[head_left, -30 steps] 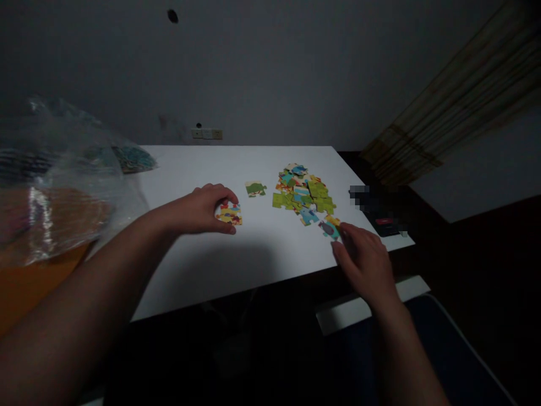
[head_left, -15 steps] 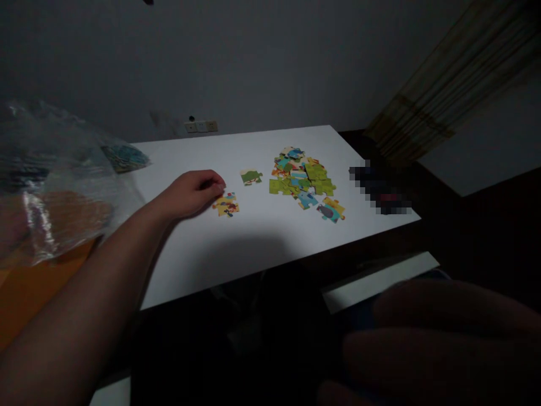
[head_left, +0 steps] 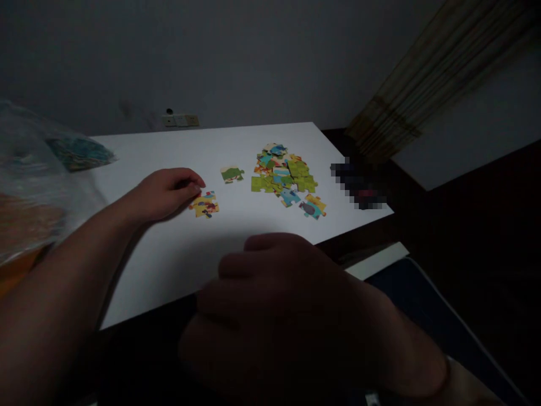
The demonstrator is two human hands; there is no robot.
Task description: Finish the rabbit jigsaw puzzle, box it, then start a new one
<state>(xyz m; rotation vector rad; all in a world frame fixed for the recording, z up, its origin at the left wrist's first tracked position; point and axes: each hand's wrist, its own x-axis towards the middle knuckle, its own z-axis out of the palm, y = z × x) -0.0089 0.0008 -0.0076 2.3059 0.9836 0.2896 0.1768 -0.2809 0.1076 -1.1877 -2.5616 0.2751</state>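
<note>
My left hand rests on the white table, thumb and forefinger closed at the upper left corner of a yellow puzzle piece with small figures on it. Just beyond that lies a single green and cream puzzle piece. Large and dark in the foreground, my right hand hangs in front of the table's near edge. Its fingers are curled, and their inner side is hidden, so I cannot see whether anything is in them. A heap of puzzle pieces lies farther right, mostly green on its near side.
A clear plastic bag stands at the left, with a blue-green bundle by it. A blurred-out dark object is at the table's right end. Behind are a wall with sockets and a curtain.
My right hand has come up from the lower right to the front middle, its fingers curled. The view has turned slightly right; my left hand stays at the yellow piece.
</note>
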